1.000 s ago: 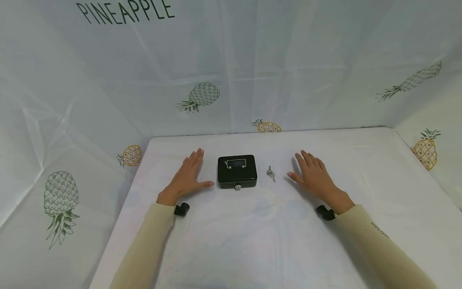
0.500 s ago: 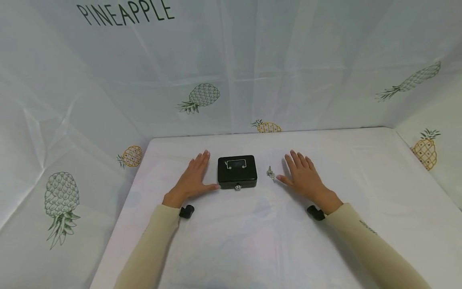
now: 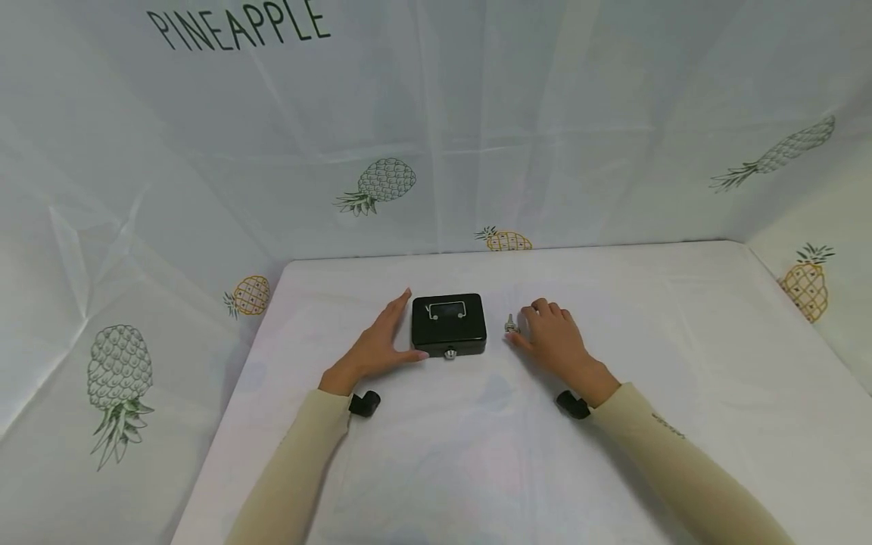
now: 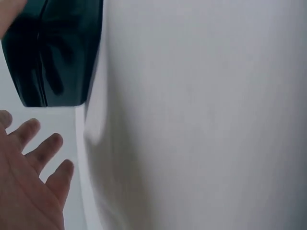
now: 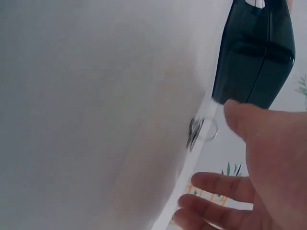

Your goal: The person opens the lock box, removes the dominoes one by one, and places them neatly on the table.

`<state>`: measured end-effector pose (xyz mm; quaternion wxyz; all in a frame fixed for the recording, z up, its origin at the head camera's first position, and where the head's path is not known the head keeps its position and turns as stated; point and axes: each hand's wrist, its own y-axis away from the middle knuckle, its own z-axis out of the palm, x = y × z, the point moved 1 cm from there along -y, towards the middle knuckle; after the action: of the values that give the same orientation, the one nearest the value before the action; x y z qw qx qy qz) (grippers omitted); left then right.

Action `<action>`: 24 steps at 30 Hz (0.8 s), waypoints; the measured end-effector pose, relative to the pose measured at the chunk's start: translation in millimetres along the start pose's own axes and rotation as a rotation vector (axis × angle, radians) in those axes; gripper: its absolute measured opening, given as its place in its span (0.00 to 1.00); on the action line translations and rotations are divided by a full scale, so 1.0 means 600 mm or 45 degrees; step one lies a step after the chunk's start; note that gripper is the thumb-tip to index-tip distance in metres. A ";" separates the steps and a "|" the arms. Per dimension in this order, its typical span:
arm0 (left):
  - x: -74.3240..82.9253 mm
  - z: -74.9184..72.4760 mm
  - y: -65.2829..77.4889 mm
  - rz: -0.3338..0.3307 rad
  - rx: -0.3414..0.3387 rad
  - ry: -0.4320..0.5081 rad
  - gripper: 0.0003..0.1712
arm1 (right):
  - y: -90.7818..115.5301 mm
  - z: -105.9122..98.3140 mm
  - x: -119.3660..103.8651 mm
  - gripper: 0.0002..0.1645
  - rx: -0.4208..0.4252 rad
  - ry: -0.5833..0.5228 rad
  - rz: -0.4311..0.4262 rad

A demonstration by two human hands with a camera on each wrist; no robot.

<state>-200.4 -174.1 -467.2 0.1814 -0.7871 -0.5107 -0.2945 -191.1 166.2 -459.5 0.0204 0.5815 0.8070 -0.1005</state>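
A black metal cash box with a wire handle on its lid and a silver lock on its front sits on the white-covered table. My left hand is at the box's left side, fingers stretched along it and thumb overlapping its front left corner. To the right of the box lie small silver keys on a ring, partly hidden by my right thumb. My right hand hangs over them with the fingers bent. In the right wrist view the keys stand in the gap between thumb and fingers, apart from both.
A white cloth printed with pineapples hangs as a wall behind and at the sides of the table. The table's back edge runs just beyond the box. A small black camera is strapped at each wrist.
Both hands have moved inward. The left has come from a little way off up to the box's side; the right has gone left to the keys and bent its fingers. Box and keys stay put.
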 end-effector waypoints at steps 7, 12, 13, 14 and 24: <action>0.006 0.015 -0.003 0.038 -0.013 0.212 0.69 | -0.010 0.004 -0.023 0.27 0.014 -0.138 0.127; 0.008 0.024 -0.007 0.029 -0.001 0.276 0.68 | -0.018 0.005 -0.032 0.23 0.014 -0.213 0.235; 0.008 0.026 -0.007 0.022 0.004 0.285 0.68 | -0.020 0.006 -0.033 0.23 0.005 -0.220 0.256; 0.008 0.027 -0.008 0.013 0.009 0.291 0.68 | -0.022 0.006 -0.034 0.23 -0.007 -0.222 0.279; 0.008 0.031 -0.011 -0.012 0.007 0.427 0.68 | -0.039 0.009 -0.035 0.14 -0.099 -0.311 0.375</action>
<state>-200.0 -157.1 -478.1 0.2649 -0.7240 -0.4778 -0.4211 -206.5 138.4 -458.2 0.1550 0.6755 0.7081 -0.1349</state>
